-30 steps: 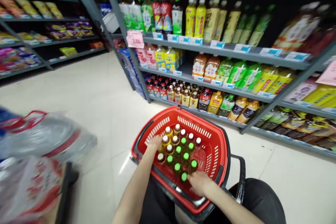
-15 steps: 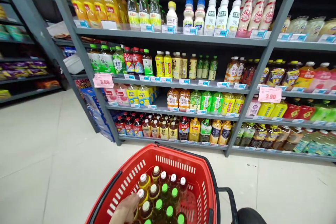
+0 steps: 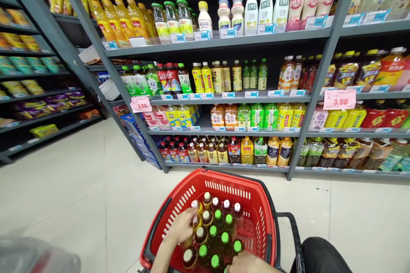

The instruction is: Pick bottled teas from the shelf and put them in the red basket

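Note:
A red shopping basket (image 3: 267, 204) with slotted sides holds several drink bottles standing upright. Some have green caps, others white or cream ones. At the basket's left side, my left hand (image 3: 183, 225) reaches in, its fingers closed about the top of a white-capped bottle (image 3: 196, 222) with yellow on it. Those fingers partly cover the bottle. Low in the picture, my right hand (image 3: 251, 263) has its fingers curled at a green-capped bottle (image 3: 237, 246). The bottom edge cuts this hand off, so part of its grip is hidden.
Grey shelves (image 3: 218, 45) of bottled drinks stand beyond the basket. A black basket handle (image 3: 293, 222) sticks out right, beside a dark-clothed knee (image 3: 322, 256). Snack shelves (image 3: 41, 72) rise at the far left. A blurred greyish thing (image 3: 38, 256) lies lower left.
My right hand has come into view at the bottom. My left hand reaches further in, its fingers now at a white-capped bottle. The view has shifted, showing more of the left aisle.

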A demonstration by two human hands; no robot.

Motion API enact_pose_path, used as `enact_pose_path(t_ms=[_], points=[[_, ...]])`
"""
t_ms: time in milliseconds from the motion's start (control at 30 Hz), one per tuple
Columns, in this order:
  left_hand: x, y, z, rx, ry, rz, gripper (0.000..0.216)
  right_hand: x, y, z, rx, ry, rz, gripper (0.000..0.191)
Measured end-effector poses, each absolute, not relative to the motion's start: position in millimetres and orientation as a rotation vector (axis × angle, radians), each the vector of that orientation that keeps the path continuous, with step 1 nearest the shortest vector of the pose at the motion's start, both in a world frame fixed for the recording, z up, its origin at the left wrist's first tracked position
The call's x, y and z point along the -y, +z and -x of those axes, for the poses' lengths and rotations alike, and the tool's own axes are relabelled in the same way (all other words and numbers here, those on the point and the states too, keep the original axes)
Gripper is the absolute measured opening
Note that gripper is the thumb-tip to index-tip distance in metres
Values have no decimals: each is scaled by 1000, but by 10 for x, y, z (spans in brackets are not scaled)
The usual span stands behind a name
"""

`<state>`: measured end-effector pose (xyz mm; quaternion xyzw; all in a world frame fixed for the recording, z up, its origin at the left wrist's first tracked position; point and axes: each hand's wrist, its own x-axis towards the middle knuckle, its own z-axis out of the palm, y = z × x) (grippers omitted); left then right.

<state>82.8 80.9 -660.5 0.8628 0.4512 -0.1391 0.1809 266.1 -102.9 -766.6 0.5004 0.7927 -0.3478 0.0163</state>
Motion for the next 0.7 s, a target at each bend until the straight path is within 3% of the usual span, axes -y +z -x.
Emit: enact_pose_path(t_ms=[167, 300, 467, 533, 600, 700], points=[[-521, -6177, -786, -1404, -269, -2498, 30, 1047, -7426, -2633, -2246, -1048, -1464, 43], [-168, -5781, -866, -1483, 117, -2581, 29, 993, -7165, -2664, -2192, -1215, -2027, 60], [173, -5377, -1268, -1189, 593, -2459, 26, 814, -7130, -2623, -2242, -1572, -2636, 114], [202, -5343, -1409, -1134, 710, -2363, 24, 782, -7159, -2598, -2319, -1889, -2594, 111], [151, -5385, -1491, -1172, 813, -2247, 23, 772, -7168, -2584, -2253, -2191, -2592, 94], [-56, -5565, -1504, -1226, 915, -2006, 21, 754, -7137, -2601, -2104, -2340, -2740, 74]])
